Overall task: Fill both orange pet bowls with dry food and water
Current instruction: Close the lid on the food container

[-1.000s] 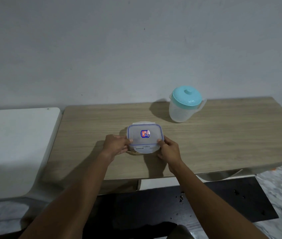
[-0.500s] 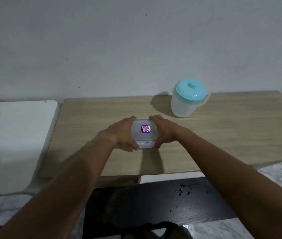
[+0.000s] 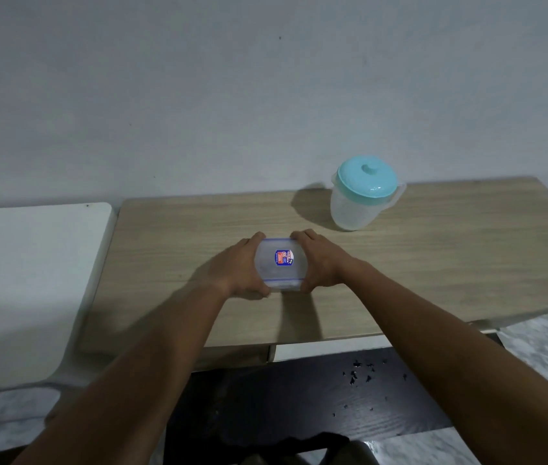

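A small clear plastic food container (image 3: 279, 265) with a blue-rimmed lid and a red-and-blue label sits on the wooden table (image 3: 433, 263). My left hand (image 3: 237, 268) presses against its left side and my right hand (image 3: 319, 261) against its right side, fingers curled over the lid edges. A translucent water jug (image 3: 363, 193) with a turquoise lid stands at the back of the table, to the right of the container. No orange bowl is in view.
A white surface (image 3: 31, 280) adjoins the table on the left. Below the table's front edge lies a dark floor mat (image 3: 299, 397) with scattered dark crumbs (image 3: 363, 372). A plain wall rises behind the table.
Both hands slid from the container's near corners to its two sides and now clamp down over the lid edges. The view has shifted slightly.
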A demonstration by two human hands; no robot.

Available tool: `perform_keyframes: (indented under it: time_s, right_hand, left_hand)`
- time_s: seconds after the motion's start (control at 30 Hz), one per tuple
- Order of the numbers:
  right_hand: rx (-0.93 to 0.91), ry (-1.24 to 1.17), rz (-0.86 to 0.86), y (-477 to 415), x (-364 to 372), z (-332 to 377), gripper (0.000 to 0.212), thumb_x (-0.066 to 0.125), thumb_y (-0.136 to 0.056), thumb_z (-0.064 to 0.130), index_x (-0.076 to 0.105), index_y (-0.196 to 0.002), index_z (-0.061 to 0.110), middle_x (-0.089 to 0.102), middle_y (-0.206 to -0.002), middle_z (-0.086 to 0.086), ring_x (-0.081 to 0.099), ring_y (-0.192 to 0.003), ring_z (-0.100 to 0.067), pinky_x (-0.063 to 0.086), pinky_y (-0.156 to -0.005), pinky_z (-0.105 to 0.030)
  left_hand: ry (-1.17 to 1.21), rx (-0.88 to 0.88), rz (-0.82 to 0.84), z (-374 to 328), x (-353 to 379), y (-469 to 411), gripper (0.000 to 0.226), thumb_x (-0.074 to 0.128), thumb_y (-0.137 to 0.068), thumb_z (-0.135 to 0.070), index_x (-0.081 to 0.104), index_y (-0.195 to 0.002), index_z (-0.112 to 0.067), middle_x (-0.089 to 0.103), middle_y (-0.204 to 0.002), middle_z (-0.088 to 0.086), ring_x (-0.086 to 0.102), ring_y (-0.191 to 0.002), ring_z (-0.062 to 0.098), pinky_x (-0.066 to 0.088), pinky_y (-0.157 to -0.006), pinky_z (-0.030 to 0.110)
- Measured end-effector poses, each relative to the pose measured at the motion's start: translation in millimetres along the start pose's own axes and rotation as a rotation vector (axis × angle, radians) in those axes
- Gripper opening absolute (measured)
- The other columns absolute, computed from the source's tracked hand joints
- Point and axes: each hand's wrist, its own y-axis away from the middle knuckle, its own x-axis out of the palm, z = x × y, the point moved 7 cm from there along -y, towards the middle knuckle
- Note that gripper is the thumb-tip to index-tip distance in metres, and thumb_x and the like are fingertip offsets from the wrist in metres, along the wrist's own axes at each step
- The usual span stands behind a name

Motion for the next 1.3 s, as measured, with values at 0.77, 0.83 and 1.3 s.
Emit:
perform_keyframes:
  time_s: [0.77,0.83,1.3]
  right_hand:
    - [0.222,-0.888,-0.455,89.7,41.4,-32.4,0.071,0.089,-0.074,0.021,0.061,-0.139,0.021,0.073,-0.125,0.003,0.076,-0.094,-0.016,0.063,-0.086,-0.043]
    - [0.227,-0.904,-0.484,104.7,43.6,-41.2,0.065,0.089,-0.075,0.018,0.063,-0.135,0.021,0.072,-0.124,0.002,0.076,-0.094,-0.015,0.062,-0.088,-0.044]
    - [0.074,-0.905,-0.472,272.8,62.8,-131.8,0.056,0.083,-0.073,0.019,0.065,-0.126,0.028,0.075,-0.107,0.019,0.070,-0.098,0.003,0.061,-0.087,-0.037]
  left_hand:
    - [0.822,-0.275,-0.401,-0.4,38.6,56.1,0.073,0.097,-0.048,-0.021,0.061,-0.112,-0.019,0.063,-0.108,-0.007,0.061,-0.103,0.012,0.056,-0.086,0.037]
    - [0.828,-0.295,-0.429,-11.7,43.8,67.8,0.075,0.097,-0.048,-0.023,0.061,-0.114,-0.016,0.064,-0.112,-0.002,0.062,-0.100,0.014,0.057,-0.085,0.040]
    - [0.931,-0.358,-0.578,-154.3,158.7,179.7,0.076,0.096,-0.052,-0.015,0.061,-0.120,-0.007,0.069,-0.109,0.005,0.067,-0.091,0.011,0.054,-0.075,0.021]
